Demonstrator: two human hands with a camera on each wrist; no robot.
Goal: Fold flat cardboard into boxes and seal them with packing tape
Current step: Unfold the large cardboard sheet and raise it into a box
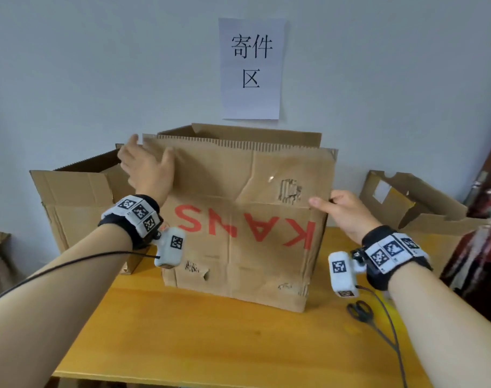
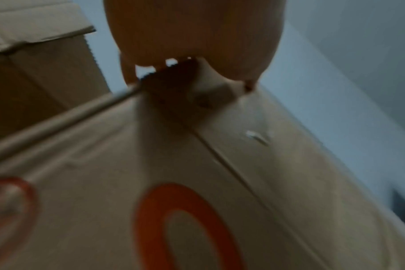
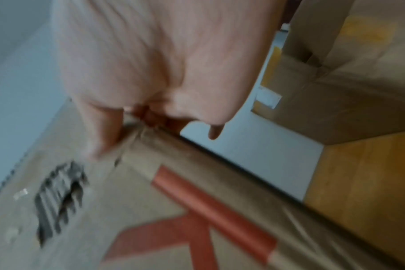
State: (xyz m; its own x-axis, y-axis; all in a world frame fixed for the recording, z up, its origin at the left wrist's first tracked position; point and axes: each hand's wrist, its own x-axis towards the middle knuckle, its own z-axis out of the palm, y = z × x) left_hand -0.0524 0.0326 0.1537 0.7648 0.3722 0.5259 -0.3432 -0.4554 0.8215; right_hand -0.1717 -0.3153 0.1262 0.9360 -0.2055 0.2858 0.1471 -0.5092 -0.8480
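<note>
left hand [image 1: 147, 169] holding box [image 1: 238, 233] flap top, right hand [image 1: 346, 212] pinching side edge

Bare table [image 1: 210, 345] lies open in front of the box [image 1: 238, 247]. By the box's front right corner, scissors [image 1: 360, 310] and a cable [image 1: 402, 368] clutter the way. A second box [image 1: 70, 197] crowds its left, a third box [image 1: 429, 214] stands off its right with a gap between, and the wall [image 1: 98, 65] shuts off behind.

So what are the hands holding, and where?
The cardboard box with red letters. The left hand grips the top left corner of its raised front flap; the right hand pinches its right edge at the flap's fold.
</note>
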